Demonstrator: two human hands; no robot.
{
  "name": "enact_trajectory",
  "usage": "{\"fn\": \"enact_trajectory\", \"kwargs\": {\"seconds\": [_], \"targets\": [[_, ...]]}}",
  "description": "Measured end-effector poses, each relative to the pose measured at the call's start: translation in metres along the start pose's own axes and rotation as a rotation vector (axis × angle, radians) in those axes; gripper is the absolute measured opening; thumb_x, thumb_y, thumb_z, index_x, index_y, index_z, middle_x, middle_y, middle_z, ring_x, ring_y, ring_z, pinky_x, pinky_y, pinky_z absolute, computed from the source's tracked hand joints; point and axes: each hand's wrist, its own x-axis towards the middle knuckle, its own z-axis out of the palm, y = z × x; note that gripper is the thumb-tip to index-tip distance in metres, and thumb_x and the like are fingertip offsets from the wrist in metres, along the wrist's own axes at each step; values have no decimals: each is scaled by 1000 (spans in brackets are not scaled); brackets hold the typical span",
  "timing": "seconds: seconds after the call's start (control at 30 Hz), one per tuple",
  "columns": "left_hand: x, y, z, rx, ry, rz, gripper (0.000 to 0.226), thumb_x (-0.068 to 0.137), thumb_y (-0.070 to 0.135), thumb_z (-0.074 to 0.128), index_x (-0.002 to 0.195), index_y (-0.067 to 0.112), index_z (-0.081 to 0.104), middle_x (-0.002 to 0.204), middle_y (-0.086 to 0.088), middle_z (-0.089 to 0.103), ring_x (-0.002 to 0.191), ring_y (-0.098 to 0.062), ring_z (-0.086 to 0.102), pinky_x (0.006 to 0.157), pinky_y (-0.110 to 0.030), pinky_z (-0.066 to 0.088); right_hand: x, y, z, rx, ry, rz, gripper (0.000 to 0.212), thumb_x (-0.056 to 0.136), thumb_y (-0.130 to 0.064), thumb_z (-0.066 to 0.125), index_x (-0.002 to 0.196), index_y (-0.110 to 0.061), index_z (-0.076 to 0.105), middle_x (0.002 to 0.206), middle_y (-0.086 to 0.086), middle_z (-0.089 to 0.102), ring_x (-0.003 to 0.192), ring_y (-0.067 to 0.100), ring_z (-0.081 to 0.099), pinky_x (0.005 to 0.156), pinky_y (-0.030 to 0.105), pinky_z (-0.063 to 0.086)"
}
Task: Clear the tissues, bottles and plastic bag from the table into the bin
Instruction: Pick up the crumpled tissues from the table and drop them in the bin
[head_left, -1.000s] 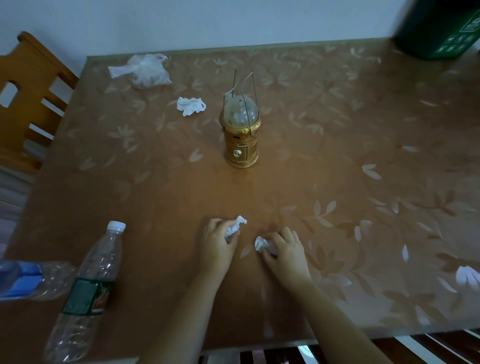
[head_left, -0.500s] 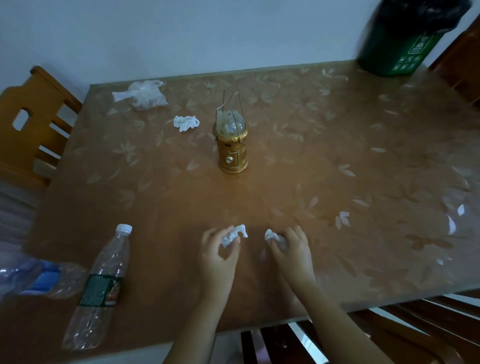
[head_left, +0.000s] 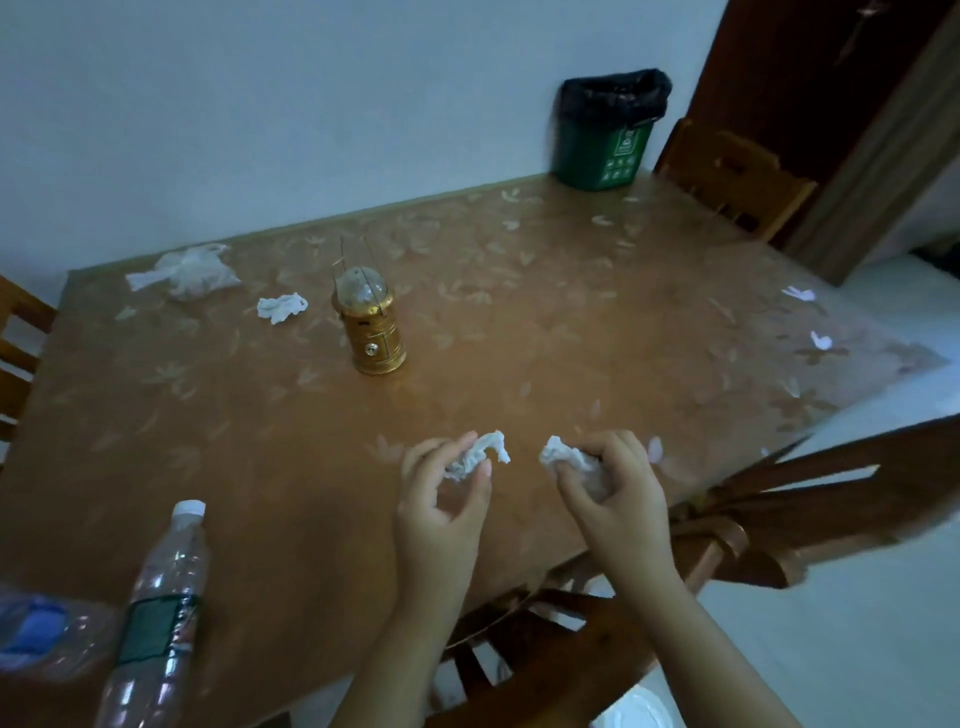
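A: Holding one crumpled tissue in each of the hands — left hand (head_left: 441, 499) pinching a twisted wad (head_left: 480, 453) between thumb and fingertips, right hand (head_left: 613, 483) curling closed around a second wad (head_left: 563, 457)

B: Lifting both clear of the tabletop (head_left: 519, 364), or resting on it?

A: Hovering just above the near edge, judging by the raised wrists; hard telling for certain. Probably gathering two at once for saving a trip to the bin (head_left: 608, 130)

B: And sitting where, that bin?

A: Standing at the far right corner by the wall, black liner open at the top, well apart from the hands. Calling for a long reach or a step around the chair (head_left: 753, 519)

B: Leaving what behind?

A: Lying near the far left: a third tissue (head_left: 282, 306) just beside the gold lantern (head_left: 371, 327), and the plastic bag (head_left: 189, 273) beyond it. Lying at the near left edge: a clear bottle (head_left: 156, 613) with a green label, and a blue-labelled bottle (head_left: 36, 634) partly out of frame

B: Risking anything?

A: Possibly dropping the left wad, being pinched only lightly
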Motion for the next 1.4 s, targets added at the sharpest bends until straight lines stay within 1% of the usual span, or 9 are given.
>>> {"fn": "enact_trajectory", "kwargs": {"seconds": [0.1, 0.23, 0.33, 0.57, 0.73, 0.87, 1.07, 1.27, 1.4], "targets": [[-13, 11, 15, -33, -81, 47, 25, 79, 10, 69, 101, 23, 65, 102, 11, 57, 95, 0, 55, 76, -9, 43, -15, 0, -26, 13, 101, 41, 22, 75, -4, 70, 82, -22, 59, 80, -7, 54, 79, 4, 51, 64, 7, 40], [-32, 29, 47, -70, -215, 90, 22, 78, 25, 64, 99, 26, 64, 100, 4, 59, 94, 1, 55, 76, -7, 42, -33, 6, -68, -35, 228, 65, 22, 75, -3, 71, 85, -19, 61, 84, -7, 56, 80, 6, 53, 66, 10, 43], [-46, 47, 75, -94, -336, 152, 23, 78, 37, 56, 99, 30, 61, 102, 9, 57, 97, 5, 54, 78, -5, 41, -43, 17, -99, -99, 318, 91, 20, 75, -2, 72, 86, -16, 63, 84, -3, 57, 79, 7, 54, 66, 8, 42], [-83, 90, 165, -162, -532, 211, 21, 78, 18, 62, 98, 22, 63, 99, 5, 57, 93, 6, 54, 70, -3, 42, -56, 63, -182, -147, 511, 205, 23, 75, -5, 72, 84, -22, 59, 81, -10, 55, 80, 4, 52, 64, 4, 38], [-119, 126, 253, -170, -674, 286, 20, 81, 22, 63, 101, 23, 64, 101, 10, 55, 97, 7, 53, 74, -3, 41, -58, 114, -263, -172, 591, 229, 12, 75, -16, 64, 81, -25, 58, 81, -14, 52, 80, 0, 50, 65, 4, 35], [-150, 161, 331, -185, -742, 311, 28, 81, 30, 61, 103, 12, 67, 101, 3, 57, 97, 0, 54, 78, -6, 41, -56, 157, -339, -180, 649, 251, 8, 74, -16, 62, 80, -20, 62, 80, -11, 54, 79, 0, 50, 64, 5, 34], [-192, 208, 428, -239, -821, 307, 33, 79, 39, 53, 102, 18, 66, 102, 10, 56, 96, -6, 56, 78, -12, 46, -56, 211, -434, -211, 739, 322, 22, 76, -1, 69, 81, -20, 61, 82, -5, 56, 81, 1, 51, 64, 5, 35], [-203, 221, 508, -272, -890, 354, 26, 79, 31, 54, 97, 14, 65, 97, -2, 58, 92, 2, 54, 78, -8, 41, -37, 260, -487, -243, 809, 333, 15, 75, -14, 63, 82, -26, 58, 82, -11, 54, 81, 0, 51, 66, 7, 36], [-194, 225, 571, -270, -891, 350, 24, 79, 31, 55, 95, 16, 66, 94, 0, 58, 86, 2, 54, 74, -8, 40, -1, 301, -515, -246, 804, 329, 15, 73, -15, 61, 82, -26, 58, 82, -12, 54, 80, 1, 51, 66, 10, 36]]}}
